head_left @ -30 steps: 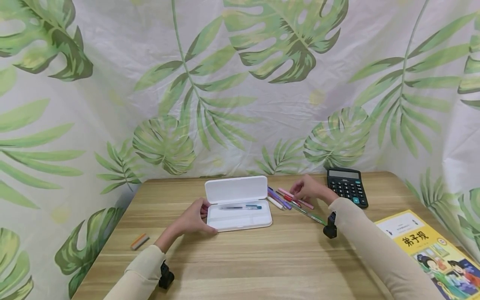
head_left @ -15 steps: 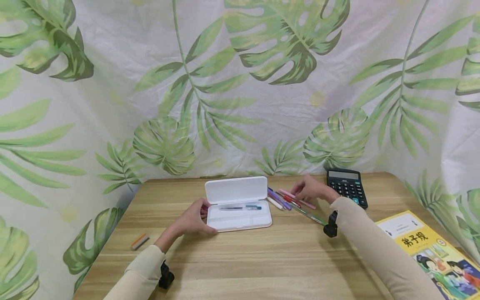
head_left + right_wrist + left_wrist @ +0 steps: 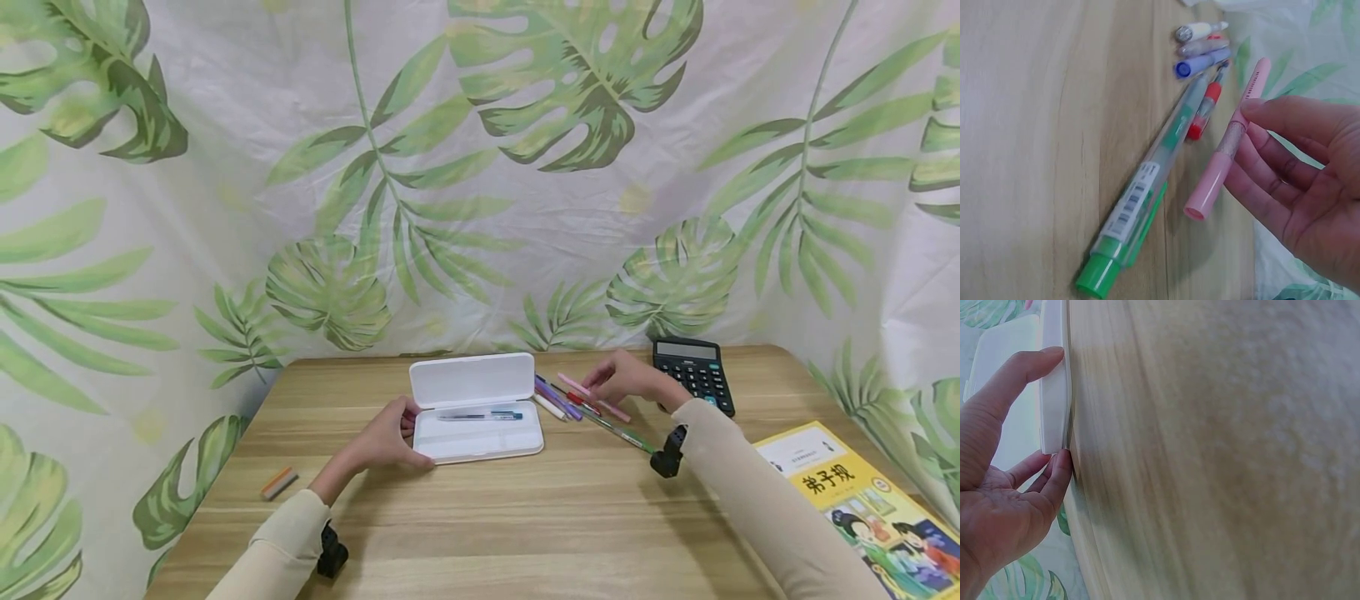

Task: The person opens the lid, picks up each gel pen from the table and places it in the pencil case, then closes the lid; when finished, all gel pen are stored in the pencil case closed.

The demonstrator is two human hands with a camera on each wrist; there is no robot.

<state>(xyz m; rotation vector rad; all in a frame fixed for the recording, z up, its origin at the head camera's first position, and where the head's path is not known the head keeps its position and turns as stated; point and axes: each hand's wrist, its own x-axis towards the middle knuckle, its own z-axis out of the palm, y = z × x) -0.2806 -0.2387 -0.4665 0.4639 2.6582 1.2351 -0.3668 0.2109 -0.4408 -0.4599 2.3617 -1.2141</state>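
Note:
A white pencil case (image 3: 474,379) stands with its lid raised, and one clear pen with a teal end (image 3: 506,415) lies in its tray. My left hand (image 3: 384,433) holds the case by its left end; in the left wrist view the thumb lies on the front edge and the fingertips touch the end. My right hand (image 3: 624,379) pinches a pink pen (image 3: 1210,187) between thumb and fingers, and it looks slightly off the table. Beside it lie a green-ended clear pen (image 3: 1132,215), a red pen (image 3: 1212,100), purple pens (image 3: 1200,64) and a white pen (image 3: 1194,31).
A black calculator (image 3: 697,379) lies behind the right forearm. At the right edge is a yellow picture book (image 3: 832,479). A small grey and orange eraser (image 3: 280,483) lies left of the left arm. Leaf-patterned cloth (image 3: 450,208) hangs behind the table (image 3: 487,533).
My right wrist has shifted slightly to the right, and the pink pen has moved a little with the fingers. The left hand and the pencil case stay where they were.

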